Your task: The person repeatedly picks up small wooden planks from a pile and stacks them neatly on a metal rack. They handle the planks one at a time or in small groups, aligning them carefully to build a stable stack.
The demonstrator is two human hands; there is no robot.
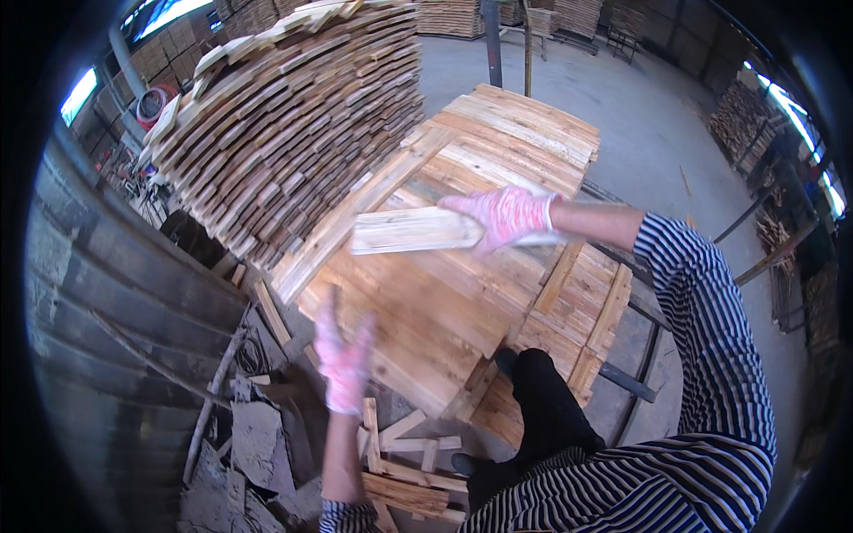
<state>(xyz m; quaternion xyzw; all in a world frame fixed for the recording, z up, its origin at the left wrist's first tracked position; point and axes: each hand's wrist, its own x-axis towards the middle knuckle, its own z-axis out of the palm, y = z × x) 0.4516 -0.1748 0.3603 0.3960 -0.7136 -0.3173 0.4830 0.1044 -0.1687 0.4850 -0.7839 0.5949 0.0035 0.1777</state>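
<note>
Near the centre of the head view, a pale, flat, straight-edged wooden board [413, 232] lies in the grip of the right hand [505, 216], gloved in pink-and-white knit, whose fingers are closed around it towards its right end. The board's long axis runs nearly left to right, its free end pointing left; it appears to be held above a broad surface of light-brown wooden boards [418, 324], whose seams slope from upper left to lower right. The left hand [345, 360], in a matching glove, is open, fingers spread and somewhat blurred; it is empty, apart from the board, and lies below its free end, near the surface's lower left edge. The right hand is thus the nearer, while the free end extends towards the left hand's side. Beyond the surface's upper left edge stands a tall, curved-looking stack of rough wooden slats [293, 133].
</note>
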